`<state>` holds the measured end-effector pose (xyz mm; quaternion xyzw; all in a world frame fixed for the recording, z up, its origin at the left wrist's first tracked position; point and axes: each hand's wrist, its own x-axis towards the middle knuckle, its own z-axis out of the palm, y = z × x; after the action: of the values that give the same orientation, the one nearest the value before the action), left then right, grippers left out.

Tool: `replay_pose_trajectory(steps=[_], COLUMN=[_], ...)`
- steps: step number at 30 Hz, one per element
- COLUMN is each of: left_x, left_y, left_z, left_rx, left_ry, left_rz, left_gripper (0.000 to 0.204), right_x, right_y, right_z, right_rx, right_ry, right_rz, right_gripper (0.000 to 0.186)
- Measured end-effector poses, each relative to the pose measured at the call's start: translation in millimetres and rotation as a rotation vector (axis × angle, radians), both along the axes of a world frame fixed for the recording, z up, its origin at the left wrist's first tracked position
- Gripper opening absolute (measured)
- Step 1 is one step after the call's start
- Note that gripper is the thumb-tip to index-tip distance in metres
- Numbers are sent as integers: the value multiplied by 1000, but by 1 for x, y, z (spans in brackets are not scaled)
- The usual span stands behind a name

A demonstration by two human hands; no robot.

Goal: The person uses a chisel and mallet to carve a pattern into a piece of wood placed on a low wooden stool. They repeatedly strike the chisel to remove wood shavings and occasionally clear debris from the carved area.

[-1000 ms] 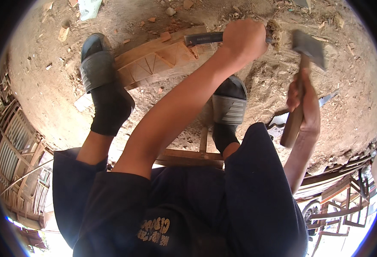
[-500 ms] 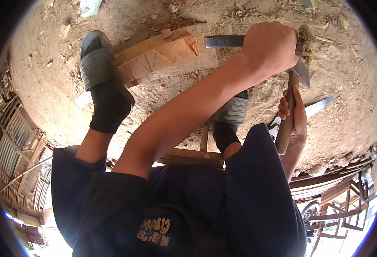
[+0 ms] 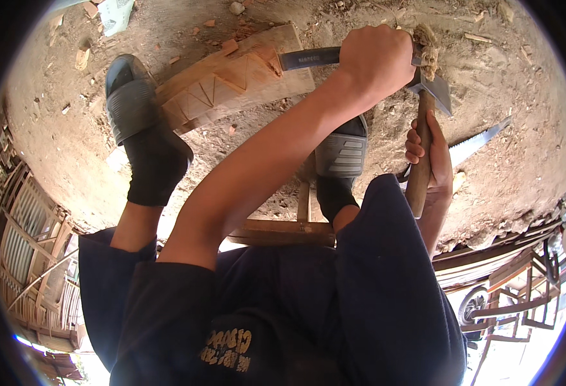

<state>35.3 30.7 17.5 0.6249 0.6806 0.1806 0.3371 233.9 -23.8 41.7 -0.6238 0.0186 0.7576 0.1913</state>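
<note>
My left hand (image 3: 376, 61) is closed around a chisel (image 3: 312, 58), a flat dark metal blade with a frayed, fibrous butt sticking out past the fist. The blade's tip meets the notch near the right end of a wooden plank (image 3: 196, 100), which has triangles marked or cut on its face. My right hand (image 3: 438, 157) grips the wooden handle of a hatchet (image 3: 423, 122). Its metal head is just below the chisel's frayed end; whether they touch I cannot tell. The hand partly hides the handle.
My left sandalled foot (image 3: 132, 103) is against the plank's left end, and my right sandalled foot (image 3: 341, 151) is below it. A handsaw (image 3: 479, 145) lies on the dirt beyond my right hand. Wood chips are scattered around. A wooden bar (image 3: 283, 233) lies between my legs.
The chisel's tip has moved left along the plank to the notch. Both hands have shifted a little left in the view, still holding their tools, and the whole view has moved slightly.
</note>
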Motion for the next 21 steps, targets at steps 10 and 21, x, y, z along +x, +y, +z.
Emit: replay_pose_trajectory(steps=[10,21], left_x=[2,5], left_y=[1,-1], left_z=[-15,-16], left_rx=[8,34], left_ry=[39,37], left_rz=[-38,-13], left_gripper=[14,14], right_x=[-2,-6], right_y=[-4,-4], right_z=[2,3], right_rx=[12,40], right_ry=[-11,-50], right_rz=[28,39], right_gripper=[31,31])
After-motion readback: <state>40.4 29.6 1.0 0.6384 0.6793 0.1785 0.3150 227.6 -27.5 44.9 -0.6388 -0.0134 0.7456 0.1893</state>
